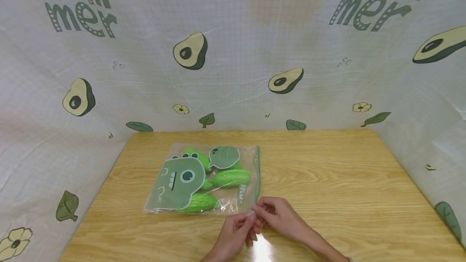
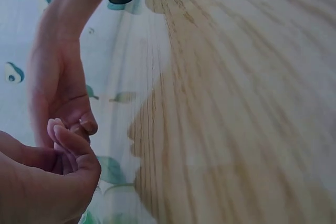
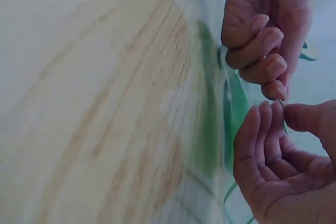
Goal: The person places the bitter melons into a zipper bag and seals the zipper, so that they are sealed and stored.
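Note:
A clear zip bag (image 1: 227, 203) printed with a green one-eyed monster lies flat on the table, its green zip strip (image 1: 257, 173) along the right side. Inside show several bright green, ridged, cucumber-like vegetables (image 1: 231, 178), partly hidden by the print. At the bag's near right corner, my left hand (image 1: 234, 231) pinches the edge between thumb and fingers. Right beside it my right hand (image 1: 278, 215) pinches the strip's end. In the right wrist view a thin edge of the bag (image 3: 284, 116) runs between the fingertips of both hands.
The wooden table (image 1: 327, 181) extends to the right of the bag. A pale cloth (image 1: 233, 51) printed with avocados, leaves and lettering hangs behind the table and at both sides. Light glares off the table just below the hands.

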Demonstrator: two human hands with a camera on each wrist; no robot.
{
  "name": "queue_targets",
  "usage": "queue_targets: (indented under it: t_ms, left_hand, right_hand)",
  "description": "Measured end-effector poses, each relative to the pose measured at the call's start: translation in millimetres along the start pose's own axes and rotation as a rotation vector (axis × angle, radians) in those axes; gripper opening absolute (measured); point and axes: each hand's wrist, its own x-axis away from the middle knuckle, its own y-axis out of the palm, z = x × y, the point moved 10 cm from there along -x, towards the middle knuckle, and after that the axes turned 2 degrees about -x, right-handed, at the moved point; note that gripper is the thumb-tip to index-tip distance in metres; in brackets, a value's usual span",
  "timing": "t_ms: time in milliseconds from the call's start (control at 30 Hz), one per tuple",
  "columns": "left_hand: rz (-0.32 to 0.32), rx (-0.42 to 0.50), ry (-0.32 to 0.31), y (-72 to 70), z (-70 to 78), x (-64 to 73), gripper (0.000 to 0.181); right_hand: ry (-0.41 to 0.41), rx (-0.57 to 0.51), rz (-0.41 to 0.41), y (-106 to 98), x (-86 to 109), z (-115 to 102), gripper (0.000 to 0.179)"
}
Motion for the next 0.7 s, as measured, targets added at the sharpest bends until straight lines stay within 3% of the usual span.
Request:
queue_targets:
  t_ms: [133, 300, 700]
  left_hand:
    - [0.013, 0.017, 0.011, 0.3, 0.6, -1.8, 0.034]
    - [0.027, 0.028, 0.007, 0.6, -1.2, -3.5, 0.034]
    - [0.044, 0.035, 0.001, 1.8, -2.6, -3.4, 0.031]
  right_hand:
    - [0.066, -0.049, 0.014, -2, -1.5, 5, 0.024]
    - [0.084, -0.072, 0.019, -4, -3.1, 5, 0.026]
    - [0.113, -0.005, 0.066, -16, -11.1, 12, 0.031]
